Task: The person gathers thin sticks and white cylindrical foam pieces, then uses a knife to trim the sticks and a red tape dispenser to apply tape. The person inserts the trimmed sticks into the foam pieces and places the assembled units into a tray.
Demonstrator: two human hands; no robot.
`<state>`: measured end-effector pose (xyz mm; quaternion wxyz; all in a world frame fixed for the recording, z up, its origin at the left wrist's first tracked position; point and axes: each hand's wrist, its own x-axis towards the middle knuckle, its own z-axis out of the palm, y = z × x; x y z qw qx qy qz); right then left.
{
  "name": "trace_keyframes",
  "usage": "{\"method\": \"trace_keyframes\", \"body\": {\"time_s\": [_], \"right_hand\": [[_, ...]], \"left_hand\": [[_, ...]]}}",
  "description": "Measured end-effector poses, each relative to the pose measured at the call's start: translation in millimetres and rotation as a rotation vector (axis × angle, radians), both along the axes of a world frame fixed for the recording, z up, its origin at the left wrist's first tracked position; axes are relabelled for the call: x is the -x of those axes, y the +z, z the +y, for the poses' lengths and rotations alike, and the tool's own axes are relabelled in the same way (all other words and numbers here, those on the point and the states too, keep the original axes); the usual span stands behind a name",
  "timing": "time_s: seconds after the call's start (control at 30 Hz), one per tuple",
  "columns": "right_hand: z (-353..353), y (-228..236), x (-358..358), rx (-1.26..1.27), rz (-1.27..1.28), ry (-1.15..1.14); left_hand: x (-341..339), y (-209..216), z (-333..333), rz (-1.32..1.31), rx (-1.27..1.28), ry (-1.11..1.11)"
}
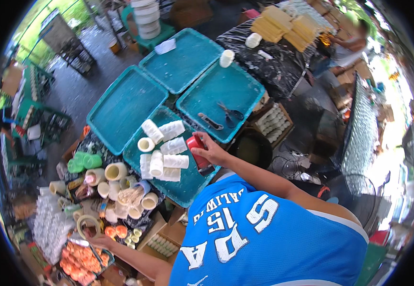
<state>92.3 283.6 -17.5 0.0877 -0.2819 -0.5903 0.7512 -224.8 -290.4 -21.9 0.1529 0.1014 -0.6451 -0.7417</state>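
Observation:
My right hand (212,153) is closed around a red cylindrical container (197,144) at the right edge of a teal tray (188,186). Several stacks of white plastic cups (165,148) lie on their sides on that tray, just left of the hand. My left hand (94,240) reaches to the lower left and touches a pale ring-shaped roll (88,222), next to a tray of orange pieces (79,263). Whether the fingers grip the roll is unclear. My blue jersey hides the area below.
Three more teal trays (121,107) lie beyond; the right one holds scissors (231,114) and a dark hand tool (210,121). Cups, green lids (84,161) and cartons crowd the left. A black bucket (253,148) stands right. Another person (349,45) works at a table with yellow stacks.

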Motion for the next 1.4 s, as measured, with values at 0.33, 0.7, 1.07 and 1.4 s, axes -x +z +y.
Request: {"method": "trace_keyframes", "body": {"time_s": [0.33, 0.7, 1.07, 1.4], "right_hand": [[13, 61, 44, 0.56, 0.053, 0.065], [44, 42, 19, 0.056, 0.249, -0.03], [72, 79, -7, -0.779, 0.151, 0.017], [67, 69, -11, -0.343, 0.414, -0.102]], "left_hand": [[-150, 85, 308, -0.133, -0.655, -0.745], [-226, 40, 502, -0.056, -0.091, -0.838], [-235, 58, 513, -0.36, -0.519, -0.955], [-240, 92, 526, -0.034, -0.234, -0.949]]}}
